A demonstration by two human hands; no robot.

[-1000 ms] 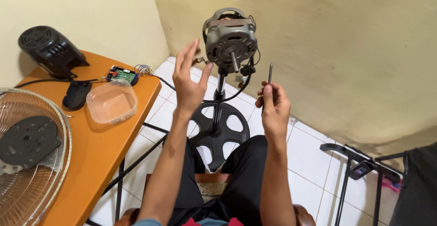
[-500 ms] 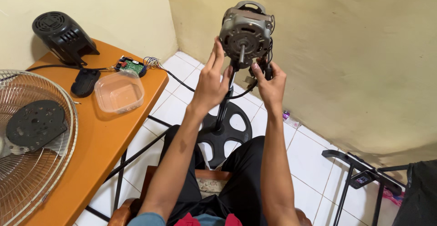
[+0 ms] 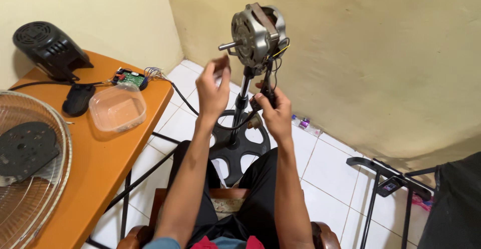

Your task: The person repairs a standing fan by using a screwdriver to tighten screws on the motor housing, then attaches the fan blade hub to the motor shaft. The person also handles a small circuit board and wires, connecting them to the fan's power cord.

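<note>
Both hands are raised at the bare fan motor [image 3: 257, 34] on its stand pole [image 3: 239, 109]. Left hand [image 3: 212, 87] hovers just below the motor shaft [image 3: 228, 45], fingers curled together, holding nothing I can see. Right hand [image 3: 273, 109] grips a small dark part under the motor, beside the pole. Left of the motor stands an orange table [image 3: 107, 151] with a clear plastic container [image 3: 117, 107] and a black motor cover [image 3: 50, 49].

I see a bare silver fan motor [image 3: 256, 32], shaft pointing left, atop its upright chrome pole [image 3: 239, 107] on a black spoked base [image 3: 239, 151], far centre.
</note>
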